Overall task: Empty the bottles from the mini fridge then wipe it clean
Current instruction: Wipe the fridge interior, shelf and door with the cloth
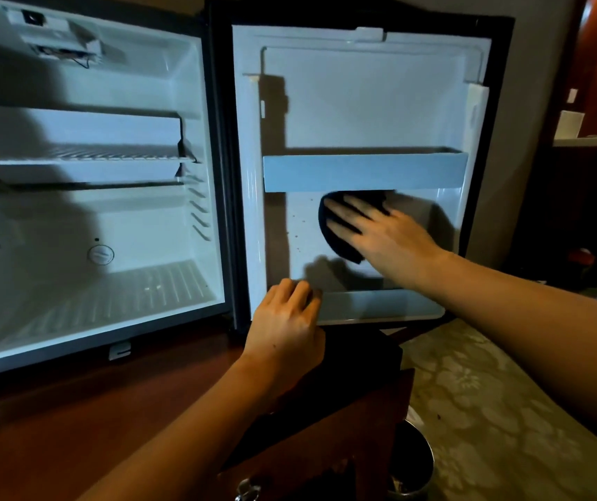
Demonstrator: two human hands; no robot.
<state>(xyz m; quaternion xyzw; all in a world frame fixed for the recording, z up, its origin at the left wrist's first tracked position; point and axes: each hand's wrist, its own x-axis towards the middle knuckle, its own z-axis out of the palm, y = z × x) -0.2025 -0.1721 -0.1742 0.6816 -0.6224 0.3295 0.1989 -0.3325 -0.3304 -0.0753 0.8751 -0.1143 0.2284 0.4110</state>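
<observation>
**Q:** What did the picture show of the mini fridge?

**A:** The mini fridge (94,197) stood open on a wooden cabinet (72,410). Its white inside held one wire shelf (80,159) and no bottles that could be seen. The door (362,103) was swung wide to the right, its inner face toward the camera.

**Q:** Where were the hands?

**A:** The right hand (380,229) lay flat on a dark cloth (340,240), fingers straight and spread, pressing it against the door's inner panel just under the upper door shelf (365,171). The fingers were blurred. The left hand (289,320) rested at the door's lower left corner, fingers curled over the rim of the lower door shelf (380,305), seemingly steadying the door.

**Q:** Was there dirt left?

**A:** Small dark specks (298,226) dotted the panel just left of the cloth.

**Q:** How would these things handle?

**A:** The cloth looked soft and light, likely to bunch, so an open palm over its middle suited it best. The door probably swung freely on its hinge and needed bracing at its edge. The plastic lining looked smooth, stiff and slippery; the thin door shelves might flex under hard pressing.
</observation>
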